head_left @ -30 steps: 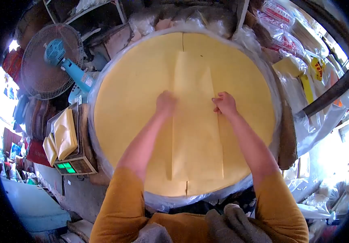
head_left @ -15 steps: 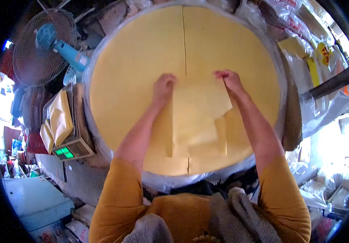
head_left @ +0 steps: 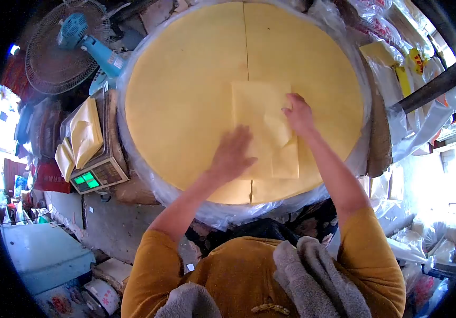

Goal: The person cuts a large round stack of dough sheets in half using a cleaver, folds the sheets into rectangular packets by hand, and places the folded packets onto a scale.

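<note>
A folded thin yellow sheet (head_left: pixel 262 108) lies on a big round layer of the same yellow sheet material (head_left: pixel 180 74), which has a straight split down its middle. My left hand (head_left: pixel 233 152) is spread flat over the folded sheet's lower left side, slightly smeared by motion. Near the folded sheet's upper right edge, my right hand (head_left: pixel 299 115) has its thumb apart from its fingers and grips nothing that I can see. The folded sheet has a loose-looking flap at its lower right.
Clear plastic (head_left: pixel 222 214) rims the round layer. A scale (head_left: pixel 101 172) with a green display stands on the left, bearing folded yellow sheets (head_left: pixel 86 132). Behind it is a blue fan (head_left: pixel 93 50). Plastic bags (head_left: pixel 397 124) hang on the right beside a dark bar (head_left: pixel 432 89).
Both hands were closed at the folded sheet's upper corners; now their fingers are apart. My left hand has come down onto the sheet. The camera view has shifted slightly.
</note>
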`<control>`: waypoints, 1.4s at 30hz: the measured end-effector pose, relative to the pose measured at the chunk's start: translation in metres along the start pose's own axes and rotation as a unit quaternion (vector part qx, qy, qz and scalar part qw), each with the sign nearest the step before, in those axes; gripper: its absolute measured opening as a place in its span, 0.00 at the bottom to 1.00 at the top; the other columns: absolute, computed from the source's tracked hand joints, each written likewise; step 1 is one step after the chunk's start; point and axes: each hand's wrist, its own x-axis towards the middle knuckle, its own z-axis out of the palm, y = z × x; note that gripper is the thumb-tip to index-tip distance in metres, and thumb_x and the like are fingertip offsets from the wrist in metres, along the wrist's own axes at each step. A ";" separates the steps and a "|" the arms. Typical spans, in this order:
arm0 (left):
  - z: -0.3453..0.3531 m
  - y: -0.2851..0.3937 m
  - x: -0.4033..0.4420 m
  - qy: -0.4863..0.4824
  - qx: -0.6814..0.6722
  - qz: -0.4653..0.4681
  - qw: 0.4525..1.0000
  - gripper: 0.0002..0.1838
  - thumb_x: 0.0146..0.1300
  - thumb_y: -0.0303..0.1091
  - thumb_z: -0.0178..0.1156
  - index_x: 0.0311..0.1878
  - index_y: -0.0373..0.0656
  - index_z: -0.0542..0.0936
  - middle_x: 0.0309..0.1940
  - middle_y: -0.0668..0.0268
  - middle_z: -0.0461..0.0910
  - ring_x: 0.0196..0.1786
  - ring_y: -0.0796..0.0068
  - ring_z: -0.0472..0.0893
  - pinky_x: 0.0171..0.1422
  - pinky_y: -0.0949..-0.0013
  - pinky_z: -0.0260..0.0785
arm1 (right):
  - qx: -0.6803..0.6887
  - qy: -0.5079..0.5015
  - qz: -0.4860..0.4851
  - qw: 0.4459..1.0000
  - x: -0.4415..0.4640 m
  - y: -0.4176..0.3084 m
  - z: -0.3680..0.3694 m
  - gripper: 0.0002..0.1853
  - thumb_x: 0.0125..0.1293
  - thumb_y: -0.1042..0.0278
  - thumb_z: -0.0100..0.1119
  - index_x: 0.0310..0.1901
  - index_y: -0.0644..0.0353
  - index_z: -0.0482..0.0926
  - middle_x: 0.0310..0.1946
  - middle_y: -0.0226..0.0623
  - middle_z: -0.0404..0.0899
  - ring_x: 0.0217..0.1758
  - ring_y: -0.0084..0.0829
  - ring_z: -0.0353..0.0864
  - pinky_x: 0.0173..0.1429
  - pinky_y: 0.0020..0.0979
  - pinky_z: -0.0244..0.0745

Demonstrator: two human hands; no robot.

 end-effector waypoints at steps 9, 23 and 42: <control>-0.014 0.007 -0.023 -0.048 0.053 0.073 0.995 0.42 0.55 0.59 0.54 0.64 0.36 0.60 0.67 0.50 0.54 0.70 0.43 0.49 0.72 0.48 0.42 | -0.175 -0.021 -0.212 0.961 -0.051 0.002 0.039 0.26 0.67 0.60 0.42 0.65 0.57 0.58 0.68 0.47 0.51 0.71 0.47 0.48 0.73 0.45 0.44; -0.065 0.028 -0.051 -0.086 -0.258 -0.088 0.958 0.23 0.53 0.32 0.58 0.55 0.42 0.71 0.51 0.58 0.76 0.55 0.57 0.74 0.59 0.59 0.68 | 0.031 -0.225 -0.296 0.928 -0.130 0.013 -0.051 0.33 0.48 0.86 0.51 0.59 0.50 0.70 0.64 0.33 0.64 0.68 0.37 0.59 0.72 0.39 0.49; -0.004 -0.033 0.008 0.138 -0.275 -0.242 0.920 0.22 0.61 0.41 0.53 0.57 0.41 0.69 0.36 0.49 0.79 0.39 0.53 0.79 0.45 0.59 0.71 | -0.022 -0.040 0.107 0.993 -0.060 0.019 0.010 0.18 0.63 0.52 0.49 0.33 0.62 0.71 0.28 0.51 0.77 0.35 0.50 0.77 0.40 0.47 0.71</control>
